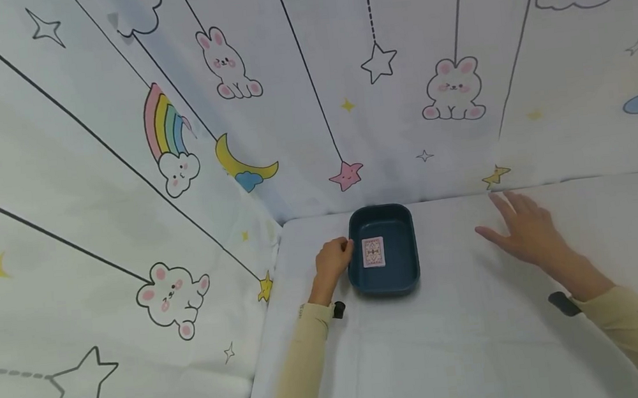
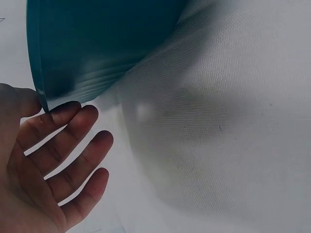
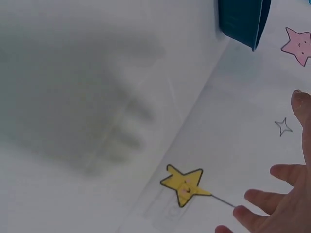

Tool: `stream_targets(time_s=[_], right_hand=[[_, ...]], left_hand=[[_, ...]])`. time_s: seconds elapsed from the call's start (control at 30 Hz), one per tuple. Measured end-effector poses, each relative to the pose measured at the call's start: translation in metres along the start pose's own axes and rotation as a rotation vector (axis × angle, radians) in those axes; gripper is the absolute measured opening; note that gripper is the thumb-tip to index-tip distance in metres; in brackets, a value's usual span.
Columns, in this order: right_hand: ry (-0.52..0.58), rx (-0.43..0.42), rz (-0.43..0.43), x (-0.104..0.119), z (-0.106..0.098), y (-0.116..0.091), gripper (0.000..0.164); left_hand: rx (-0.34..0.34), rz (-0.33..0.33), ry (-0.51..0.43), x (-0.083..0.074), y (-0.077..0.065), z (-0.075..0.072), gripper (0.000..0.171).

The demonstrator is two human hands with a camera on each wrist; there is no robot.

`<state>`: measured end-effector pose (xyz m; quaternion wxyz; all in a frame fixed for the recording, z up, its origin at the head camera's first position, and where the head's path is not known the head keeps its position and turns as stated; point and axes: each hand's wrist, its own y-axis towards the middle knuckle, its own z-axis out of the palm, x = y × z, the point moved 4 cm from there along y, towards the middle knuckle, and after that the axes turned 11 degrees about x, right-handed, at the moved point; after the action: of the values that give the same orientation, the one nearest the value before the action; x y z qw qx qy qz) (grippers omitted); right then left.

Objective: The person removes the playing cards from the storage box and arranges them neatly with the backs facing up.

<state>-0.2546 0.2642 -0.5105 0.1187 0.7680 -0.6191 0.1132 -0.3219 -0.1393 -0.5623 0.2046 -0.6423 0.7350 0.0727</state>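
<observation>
A dark teal rectangular tray (image 1: 400, 261) stands on the white table near its back edge. Inside it, left of the middle, lies a playing card (image 1: 373, 252) with a red patterned back facing up. My left hand (image 1: 333, 261) pinches the tray's left rim. In the left wrist view, thumb and index finger meet at the rim of the tray (image 2: 107, 43), while the other fingers of the left hand (image 2: 53, 160) are spread below. Off to the right, my right hand (image 1: 526, 230) hovers over the table with fingers spread, holding nothing; the right wrist view shows its fingers (image 3: 265, 201) apart.
A white cloth wall (image 1: 298, 98) printed with rabbits, stars and rainbows rises behind the table, and another printed sheet (image 1: 69, 236) hangs on the left. The white tabletop (image 1: 454, 346) extends in front of the tray and to the right. Dark wrist straps (image 1: 564, 303) show at both sleeves.
</observation>
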Motion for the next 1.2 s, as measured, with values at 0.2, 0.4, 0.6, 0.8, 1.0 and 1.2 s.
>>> stream_targets(time_s=[0.2,0.4,0.6,0.8,1.0,1.2], right_hand=[[0.011,0.014,-0.03,0.022,0.006,0.011,0.083],[-0.002,0.048,-0.04,0.044,0.013,0.022,0.083],[-0.033,0.069,-0.061,0.063,0.022,0.033,0.085],[-0.054,0.108,-0.089,0.08,0.034,0.043,0.088],[-0.054,0.132,-0.144,0.101,0.044,0.053,0.089],[-0.06,0.174,-0.175,0.121,0.056,0.063,0.09]], left_hand=[[0.004,-0.002,-0.018,0.001,0.001,0.001,0.033],[0.008,-0.006,-0.032,0.0,0.002,0.001,0.033],[0.01,-0.026,-0.051,0.0,0.003,0.005,0.034],[-0.003,-0.032,-0.06,-0.001,0.003,0.006,0.035],[-0.016,-0.025,-0.054,0.0,0.003,0.009,0.035],[-0.045,-0.003,-0.051,0.0,0.003,0.008,0.032]])
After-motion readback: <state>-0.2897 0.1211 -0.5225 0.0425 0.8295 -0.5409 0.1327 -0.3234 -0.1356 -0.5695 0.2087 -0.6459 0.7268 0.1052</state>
